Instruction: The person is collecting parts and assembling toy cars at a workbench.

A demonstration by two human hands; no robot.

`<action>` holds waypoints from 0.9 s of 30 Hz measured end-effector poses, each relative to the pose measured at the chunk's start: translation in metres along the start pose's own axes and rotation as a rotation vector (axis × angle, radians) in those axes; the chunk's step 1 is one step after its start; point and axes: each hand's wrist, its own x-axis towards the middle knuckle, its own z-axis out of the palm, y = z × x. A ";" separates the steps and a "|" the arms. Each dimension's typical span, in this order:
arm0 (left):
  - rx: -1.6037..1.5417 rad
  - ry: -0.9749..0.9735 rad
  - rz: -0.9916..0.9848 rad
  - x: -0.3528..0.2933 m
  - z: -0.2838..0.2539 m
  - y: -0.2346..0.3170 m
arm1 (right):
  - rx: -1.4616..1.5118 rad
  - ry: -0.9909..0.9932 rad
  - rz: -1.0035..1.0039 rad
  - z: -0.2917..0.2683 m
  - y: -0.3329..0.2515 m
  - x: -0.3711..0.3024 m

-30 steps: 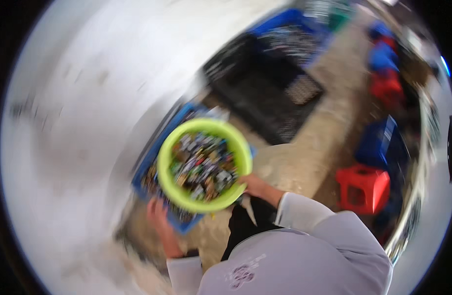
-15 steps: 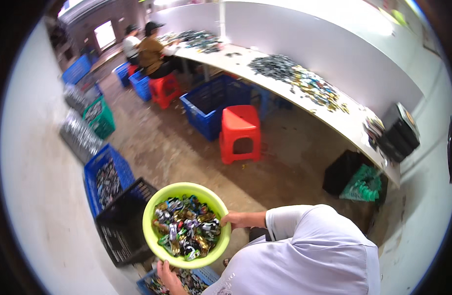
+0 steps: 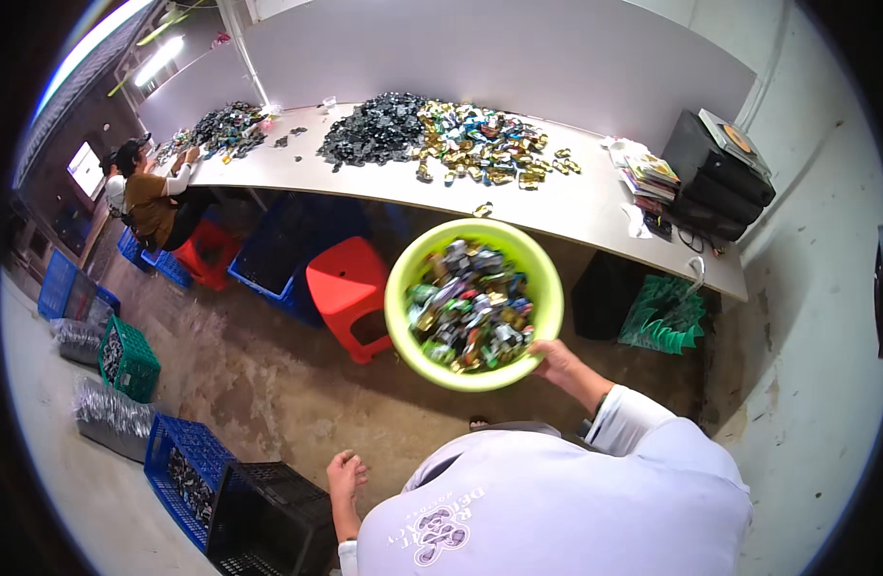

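Note:
My right hand (image 3: 555, 361) grips the near right rim of a round yellow-green basin (image 3: 400, 343), its fingers closed over the edge. Held up in front of me, the basin is heaped with small shiny pieces (image 3: 475, 307) in gold, silver, green and dark colours, too small to name. It hangs just short of the long table's front edge. My left hand (image 3: 346, 474) is down at my left side, away from the basin, with its fingers loosely bent and nothing seen in them.
A white table (image 3: 298, 171) carries black pieces (image 3: 374, 130), gold pieces (image 3: 489, 144) and a black case (image 3: 715, 182). Below are a red stool (image 3: 346, 288) and a blue crate (image 3: 283, 254). Along the left wall stand a black crate (image 3: 269, 518) and other crates. Two people sit farther left.
The basin has moved right and up toward the table, carried by my right hand. My left hand has let go of its rim. The view has turned toward the table.

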 end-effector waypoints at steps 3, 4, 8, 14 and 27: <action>0.148 -0.033 -0.003 0.049 0.071 0.036 | 0.135 0.214 -0.119 -0.034 -0.064 0.053; 0.112 -0.041 0.007 0.084 0.135 0.041 | 0.154 0.242 -0.199 -0.063 -0.114 0.097; 0.291 -0.091 0.005 0.113 0.131 0.049 | 0.191 0.410 -0.207 -0.104 -0.107 0.157; 0.332 -0.097 0.011 0.195 0.089 0.092 | 0.335 0.369 -0.329 -0.052 -0.142 0.246; 0.519 -0.229 0.115 0.333 0.116 0.241 | 0.542 0.449 -0.658 -0.042 -0.235 0.307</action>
